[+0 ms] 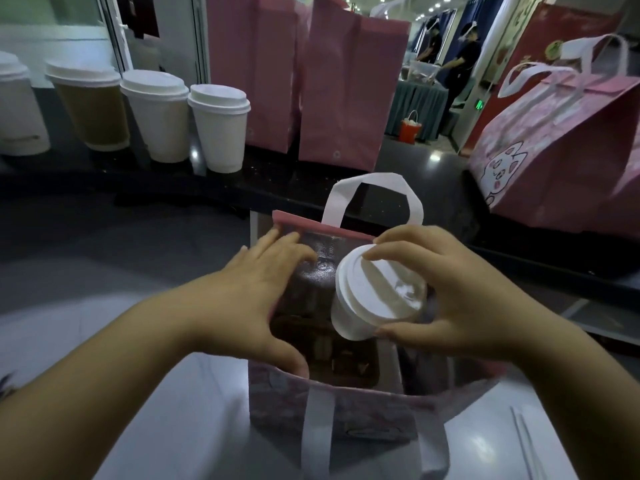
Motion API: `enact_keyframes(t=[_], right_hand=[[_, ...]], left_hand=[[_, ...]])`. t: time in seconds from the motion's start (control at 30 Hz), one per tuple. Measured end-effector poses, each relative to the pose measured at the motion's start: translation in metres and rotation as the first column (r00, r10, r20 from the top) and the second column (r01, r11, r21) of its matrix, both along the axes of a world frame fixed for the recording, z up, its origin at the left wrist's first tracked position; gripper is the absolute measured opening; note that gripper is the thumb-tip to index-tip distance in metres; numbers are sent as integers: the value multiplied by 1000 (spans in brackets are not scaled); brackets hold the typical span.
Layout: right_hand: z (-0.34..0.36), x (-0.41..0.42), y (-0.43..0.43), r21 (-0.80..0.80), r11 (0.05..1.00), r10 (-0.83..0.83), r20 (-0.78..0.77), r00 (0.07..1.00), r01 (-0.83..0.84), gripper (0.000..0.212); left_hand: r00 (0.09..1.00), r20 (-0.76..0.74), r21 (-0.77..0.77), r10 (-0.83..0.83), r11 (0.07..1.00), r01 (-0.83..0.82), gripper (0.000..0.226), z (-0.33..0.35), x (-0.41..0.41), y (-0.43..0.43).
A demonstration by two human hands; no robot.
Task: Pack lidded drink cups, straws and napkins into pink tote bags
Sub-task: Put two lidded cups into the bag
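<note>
Right hand (460, 296) grips cup (375, 294) at tote (360, 414) mouth; left hand (256, 299) on rim.

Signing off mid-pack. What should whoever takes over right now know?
Left hand: straight fingers spread the bag at its mouth.
Right hand: grips a lidded cup, tilted at the bag's mouth and not yet seated inside.
Four cups wait on the counter, left. The other bags stand behind and to the right.
Left to do: seat this cup, then add straws and napkins. The bag's contents are unclear.
</note>
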State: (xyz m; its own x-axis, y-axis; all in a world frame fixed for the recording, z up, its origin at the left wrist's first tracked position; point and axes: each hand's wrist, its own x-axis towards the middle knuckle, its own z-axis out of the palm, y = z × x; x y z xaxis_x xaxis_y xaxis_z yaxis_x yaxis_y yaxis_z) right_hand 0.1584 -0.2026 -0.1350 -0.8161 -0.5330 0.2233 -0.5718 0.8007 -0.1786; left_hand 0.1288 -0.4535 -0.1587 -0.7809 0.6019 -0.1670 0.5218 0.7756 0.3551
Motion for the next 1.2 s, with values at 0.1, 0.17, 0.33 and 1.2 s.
enact_keyframes(t=[0.1,0.17,0.33,1.2], right_hand=[[0,0,-3,24,998,63,-22,998,-62,67],[-1,-5,-11,63,995,79,34,996,-81,68],[-20,-26,-39,225,971,53,110,993,-76,75],[-81,-55,-58,505,837,60,299,952,-211,79]], left_hand=[[1000,22,-52,-6,999,7,126,-1,-5,1],[999,43,-58,-5,998,7,129,-2,-8,2],[997,72,-76,-2,997,7,132,-1,-11,1],[999,33,163,32,986,-37,132,-17,-17,-10]])
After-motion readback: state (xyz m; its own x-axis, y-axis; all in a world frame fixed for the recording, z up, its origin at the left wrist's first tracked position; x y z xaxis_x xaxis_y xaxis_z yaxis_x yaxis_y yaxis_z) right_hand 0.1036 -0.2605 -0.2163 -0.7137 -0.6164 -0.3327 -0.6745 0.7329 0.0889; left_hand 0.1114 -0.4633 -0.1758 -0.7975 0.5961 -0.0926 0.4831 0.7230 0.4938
